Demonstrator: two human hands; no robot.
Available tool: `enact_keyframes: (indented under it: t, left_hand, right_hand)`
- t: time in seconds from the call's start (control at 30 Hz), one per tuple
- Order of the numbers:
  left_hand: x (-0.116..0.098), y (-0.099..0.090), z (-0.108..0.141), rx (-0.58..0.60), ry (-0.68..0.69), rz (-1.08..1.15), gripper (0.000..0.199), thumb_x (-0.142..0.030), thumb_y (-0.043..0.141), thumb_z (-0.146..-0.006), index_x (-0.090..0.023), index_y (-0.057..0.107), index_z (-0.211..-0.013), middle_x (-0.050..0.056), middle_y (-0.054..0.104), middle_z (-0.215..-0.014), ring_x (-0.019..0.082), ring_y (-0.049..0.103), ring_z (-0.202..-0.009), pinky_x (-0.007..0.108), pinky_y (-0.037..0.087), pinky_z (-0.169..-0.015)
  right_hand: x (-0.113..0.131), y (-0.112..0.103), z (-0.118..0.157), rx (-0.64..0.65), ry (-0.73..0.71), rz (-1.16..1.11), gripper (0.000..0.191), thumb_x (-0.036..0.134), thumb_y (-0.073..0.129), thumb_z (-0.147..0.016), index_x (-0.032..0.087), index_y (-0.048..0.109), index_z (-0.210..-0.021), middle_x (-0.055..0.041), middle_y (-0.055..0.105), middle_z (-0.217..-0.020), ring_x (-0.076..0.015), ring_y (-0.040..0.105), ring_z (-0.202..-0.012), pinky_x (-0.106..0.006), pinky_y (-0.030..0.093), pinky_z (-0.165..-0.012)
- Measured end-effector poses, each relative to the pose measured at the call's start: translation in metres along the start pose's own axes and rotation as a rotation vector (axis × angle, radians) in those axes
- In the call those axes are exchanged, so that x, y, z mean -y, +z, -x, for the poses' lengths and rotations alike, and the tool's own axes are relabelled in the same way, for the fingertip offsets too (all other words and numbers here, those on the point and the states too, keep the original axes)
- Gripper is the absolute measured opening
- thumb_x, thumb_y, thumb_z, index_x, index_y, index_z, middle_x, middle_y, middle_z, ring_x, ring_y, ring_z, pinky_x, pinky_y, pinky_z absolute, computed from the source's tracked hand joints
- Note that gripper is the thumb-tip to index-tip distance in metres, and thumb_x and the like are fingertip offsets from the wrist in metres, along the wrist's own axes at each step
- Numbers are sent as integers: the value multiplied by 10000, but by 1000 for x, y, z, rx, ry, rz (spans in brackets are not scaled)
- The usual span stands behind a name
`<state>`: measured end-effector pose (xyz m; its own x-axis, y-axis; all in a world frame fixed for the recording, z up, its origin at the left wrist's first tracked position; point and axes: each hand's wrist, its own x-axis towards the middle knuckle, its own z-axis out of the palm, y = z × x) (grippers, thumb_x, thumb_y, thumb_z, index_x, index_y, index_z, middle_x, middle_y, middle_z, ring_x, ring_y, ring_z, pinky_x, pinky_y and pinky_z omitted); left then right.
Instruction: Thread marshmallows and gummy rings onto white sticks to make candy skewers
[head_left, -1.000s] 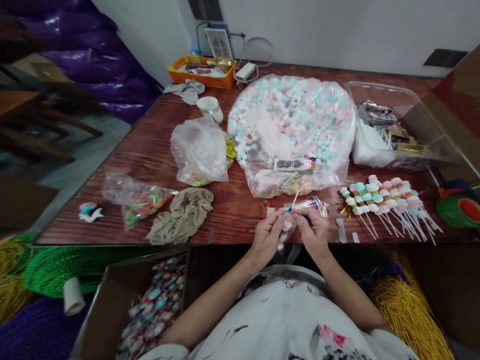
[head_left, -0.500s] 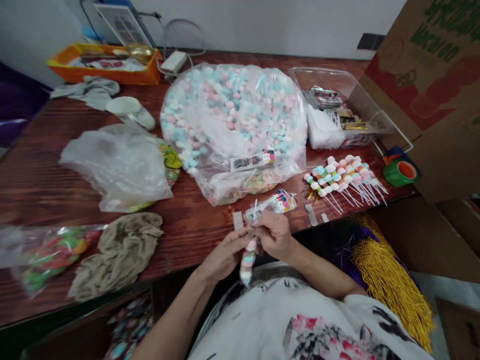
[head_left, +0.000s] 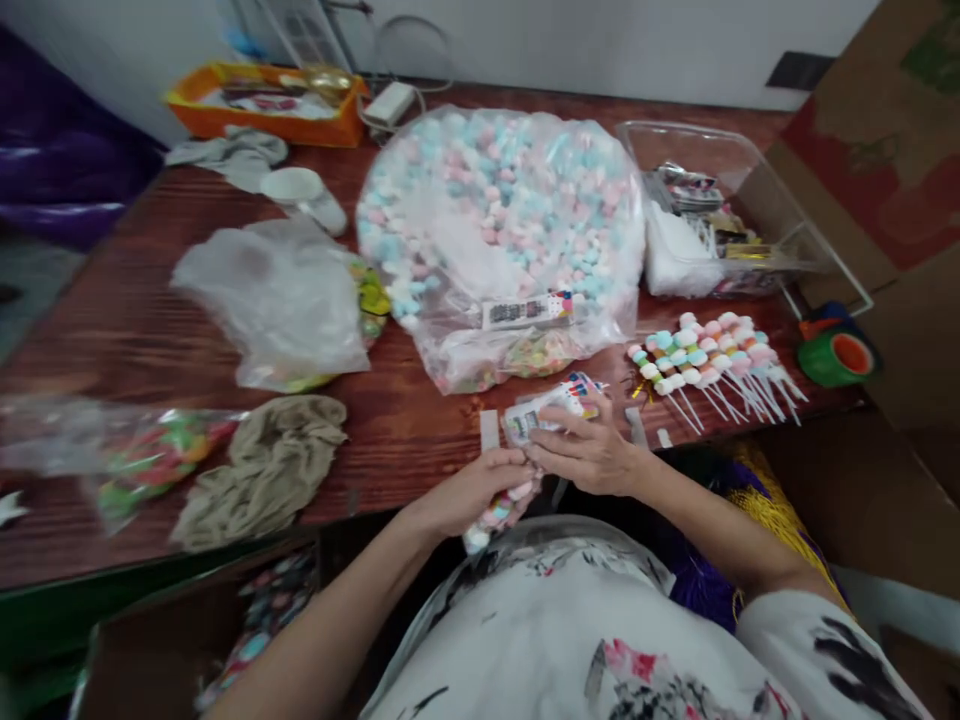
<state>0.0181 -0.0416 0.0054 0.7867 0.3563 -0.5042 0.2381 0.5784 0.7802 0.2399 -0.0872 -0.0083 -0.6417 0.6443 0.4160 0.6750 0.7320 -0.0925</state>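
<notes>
My left hand (head_left: 480, 492) is closed around a marshmallow skewer (head_left: 496, 512) in a clear wrapper, held at the table's front edge with its lower end pointing toward my body. Beside it, my right hand (head_left: 589, 448) has its fingers spread, their tips close to the top of the skewer and over a small stack of printed clear bags (head_left: 541, 408). Whether the right fingertips touch the wrapper or the bags, I cannot tell. Several finished marshmallow skewers (head_left: 705, 352) with white sticks lie to the right on the table.
A big bag of marshmallows (head_left: 502, 210) fills the table's middle. Behind the skewers stands a clear plastic bin (head_left: 679, 275); green tape (head_left: 832, 358) lies at the right edge. Leftward are a plastic bag (head_left: 277, 300), a brown cloth (head_left: 266, 470), gummy candy (head_left: 154, 460) and an orange tray (head_left: 262, 120).
My right hand has come off the skewer's top and moved right, its fingers opening out. My left hand has wrapped round the skewer, which is more tilted. The view has shifted left.
</notes>
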Motion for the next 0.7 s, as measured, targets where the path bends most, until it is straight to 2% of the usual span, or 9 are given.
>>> enact_keyframes:
  t: [0.13,0.23,0.3,0.37,0.43,0.47,0.53,0.6,0.7]
  left_hand:
    - [-2,2,6,2,58,-452,374,-506,476,-908,-166,526,-758,-29,460,-631,85,403,-514,200,343,-469]
    - [1,8,7,-178,240,-883,309,-409,462,-923,-169,572,-763,20,533,-719,137,475,-660,254,421,-633]
    - [3,9,5,-284,327,-999,260,-358,456,-915,-175,607,-809,43,569,-777,160,501,-717,278,433,-687]
    - [2,6,2,-292,324,-884,267,-363,447,-913,-176,603,-803,34,566,-750,151,504,-682,261,434,-650]
    - [0,-1,-1,-203,201,-590,295,-413,465,-896,-173,564,-755,-1,514,-643,116,459,-547,229,406,-537]
    - [-1,-5,-2,-136,110,-433,307,-442,485,-879,-175,540,-737,-22,474,-592,98,411,-474,217,373,-474]
    - [-1,-9,-2,1,-61,-209,331,-491,528,-841,-181,502,-726,-49,425,-542,74,325,-385,207,300,-387]
    - [1,-8,-2,85,-135,-198,349,-518,547,-834,-181,510,-752,-45,446,-554,75,331,-382,205,278,-373]
    - [8,-1,-2,-33,81,-543,324,-469,524,-885,-168,587,-783,-2,518,-626,105,440,-508,211,348,-478]
  right_hand:
    - [0,4,-7,204,52,-96,175,172,487,-920,219,648,-868,-1,715,-843,-210,556,-1043,-444,268,-934]
    - [7,-1,-14,358,211,-260,210,232,524,-934,189,638,-763,4,699,-755,-171,554,-819,-378,300,-813]
    - [13,-8,-17,370,313,-320,259,281,513,-962,192,649,-760,1,705,-768,-160,546,-787,-354,301,-766]
    - [21,-15,-18,255,400,-249,206,309,505,-973,210,675,-913,-26,728,-930,-190,555,-917,-367,301,-796]
    - [26,-19,-15,91,391,-127,221,321,501,-973,244,635,-1131,-51,696,-1144,-231,515,-1086,-413,286,-867]
    - [28,-19,-12,24,337,-91,244,312,494,-975,259,612,-1182,-47,687,-1168,-234,503,-1111,-432,274,-894]
    - [28,-14,-6,-44,212,-67,211,253,471,-975,257,637,-1105,-16,715,-997,-204,529,-1018,-446,261,-920]
    - [27,-5,0,-36,141,-72,204,172,466,-949,220,657,-898,13,672,-746,-172,538,-861,-443,261,-921]
    - [23,5,5,48,189,-147,215,170,523,-917,187,622,-728,18,631,-638,-157,527,-761,-416,287,-869]
